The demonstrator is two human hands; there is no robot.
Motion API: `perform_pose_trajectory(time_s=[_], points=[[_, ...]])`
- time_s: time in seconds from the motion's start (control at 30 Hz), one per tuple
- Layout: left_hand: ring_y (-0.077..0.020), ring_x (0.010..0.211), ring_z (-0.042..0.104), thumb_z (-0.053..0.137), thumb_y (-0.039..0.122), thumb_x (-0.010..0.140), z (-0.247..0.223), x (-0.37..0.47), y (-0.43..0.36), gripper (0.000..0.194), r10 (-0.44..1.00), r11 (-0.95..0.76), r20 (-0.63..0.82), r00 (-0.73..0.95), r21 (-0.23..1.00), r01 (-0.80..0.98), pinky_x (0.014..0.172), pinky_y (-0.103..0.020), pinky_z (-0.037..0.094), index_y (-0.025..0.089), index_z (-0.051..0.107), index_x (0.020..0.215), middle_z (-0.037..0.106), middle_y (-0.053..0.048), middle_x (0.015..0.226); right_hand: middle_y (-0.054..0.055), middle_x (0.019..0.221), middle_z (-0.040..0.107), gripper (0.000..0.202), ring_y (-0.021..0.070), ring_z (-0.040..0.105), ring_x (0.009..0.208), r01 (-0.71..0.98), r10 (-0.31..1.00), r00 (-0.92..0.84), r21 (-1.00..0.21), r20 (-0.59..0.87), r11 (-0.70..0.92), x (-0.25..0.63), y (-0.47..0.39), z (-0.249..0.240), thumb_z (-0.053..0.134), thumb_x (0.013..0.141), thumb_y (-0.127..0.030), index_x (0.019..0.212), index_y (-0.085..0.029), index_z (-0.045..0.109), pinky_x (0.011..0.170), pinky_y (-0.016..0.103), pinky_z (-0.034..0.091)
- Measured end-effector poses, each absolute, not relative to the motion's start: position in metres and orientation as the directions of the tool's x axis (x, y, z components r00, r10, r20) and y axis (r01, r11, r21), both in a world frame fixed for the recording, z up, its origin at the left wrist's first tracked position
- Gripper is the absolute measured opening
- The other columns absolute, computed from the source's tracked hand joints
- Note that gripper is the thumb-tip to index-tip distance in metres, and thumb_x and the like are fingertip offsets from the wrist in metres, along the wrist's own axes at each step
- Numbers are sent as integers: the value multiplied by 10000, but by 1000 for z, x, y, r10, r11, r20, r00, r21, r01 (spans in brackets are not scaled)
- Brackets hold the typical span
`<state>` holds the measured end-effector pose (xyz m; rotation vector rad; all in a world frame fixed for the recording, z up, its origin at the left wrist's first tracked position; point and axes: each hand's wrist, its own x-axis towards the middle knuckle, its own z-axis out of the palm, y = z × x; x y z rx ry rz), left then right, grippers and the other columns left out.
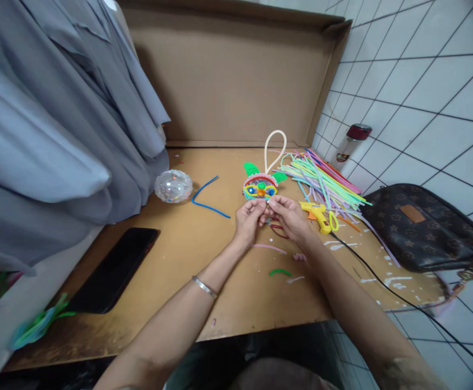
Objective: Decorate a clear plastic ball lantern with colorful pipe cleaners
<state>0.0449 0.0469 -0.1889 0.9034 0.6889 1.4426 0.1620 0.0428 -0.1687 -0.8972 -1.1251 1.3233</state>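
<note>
My left hand and my right hand meet at their fingertips over the middle of the table. Both are closed in a pinch; a tiny pale bit shows between them, too small to name. Just beyond the fingers sits a round decorated ornament with green leaf-like ears, blue eyes, an orange nose and a white pipe cleaner loop rising behind it. Red-handled scissors lie under my right hand, partly covered. A yellow glue gun rests to the right of that hand.
A clear ball and a bent blue pipe cleaner lie left. A black phone lies nearer. Right are piled pipe cleaners, a bottle, a dark bag and a black cord. Cardboard stands behind.
</note>
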Motion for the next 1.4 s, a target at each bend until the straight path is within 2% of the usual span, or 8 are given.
perform_pose_trajectory(time_s=[0.27, 0.6, 0.73, 0.9, 1.07, 1.17, 1.27, 1.4], points=[[-43, 426, 437, 770, 461, 661, -187, 45, 43, 358, 974, -213, 228, -9, 895, -393, 443, -196, 355, 147, 620, 744, 589, 37, 567, -39, 592, 592, 357, 111, 550, 550, -196, 992, 13, -972, 129, 129, 159, 41, -170, 809, 608, -467, 735, -188, 627, 562, 257, 493], [-38, 415, 427, 722, 432, 728, -189, 45, 45, 308, 972, -222, 235, -12, 900, -376, 430, -183, 348, 153, 592, 713, 573, 42, 561, -46, 563, 547, 373, 90, 490, 513, -177, 990, 29, -974, 140, 143, 160, 43, -172, 796, 615, -512, 696, -183, 640, 514, 229, 441], [-36, 411, 421, 723, 446, 724, -189, 45, 45, 323, 977, -203, 215, -11, 905, -373, 421, -179, 339, 154, 587, 714, 568, 43, 560, -38, 576, 576, 367, 98, 510, 524, -94, 982, 57, -978, 179, 184, 160, 43, -171, 777, 628, -516, 721, -184, 652, 519, 232, 446], [-33, 407, 415, 741, 463, 702, -189, 46, 44, 348, 981, -182, 196, 0, 911, -369, 413, -175, 330, 147, 597, 720, 564, 45, 559, -26, 589, 608, 287, 117, 553, 538, 2, 968, 89, -972, 233, 234, 159, 45, -171, 746, 643, -443, 707, -185, 635, 539, 245, 462], [-34, 408, 412, 758, 495, 679, -191, 46, 45, 385, 980, -179, 199, 14, 909, -377, 407, -177, 319, 145, 603, 722, 568, 41, 559, -10, 631, 609, 226, 130, 564, 555, 85, 952, 72, -953, 296, 290, 160, 46, -175, 665, 721, -411, 724, -193, 608, 545, 257, 472], [-45, 405, 410, 707, 531, 731, -195, 45, 47, 402, 976, -176, 212, 50, 903, -393, 406, -184, 310, 148, 595, 679, 534, 39, 507, 14, 735, 597, 163, 139, 576, 610, 296, 860, 92, -838, 502, 458, 161, 44, -176, 609, 797, -349, 732, -199, 612, 575, 269, 485], [-52, 410, 412, 670, 540, 767, -198, 45, 49, 416, 970, -162, 223, 97, 889, -428, 415, -189, 307, 151, 583, 648, 504, 38, 476, 49, 827, 597, 138, 173, 597, 722, 531, 717, 6, -609, 698, 589, 162, 40, -177, 542, 875, -277, 784, -208, 619, 646, 301, 498], [-46, 406, 400, 692, 529, 751, -197, 44, 49, 406, 967, -167, 235, 99, 877, -451, 428, -188, 307, 153, 577, 648, 496, 47, 468, 72, 841, 606, 163, 209, 597, 795, 690, 606, -124, -371, 785, 622, 164, 39, -178, 491, 916, -220, 841, -207, 635, 727, 348, 486]])
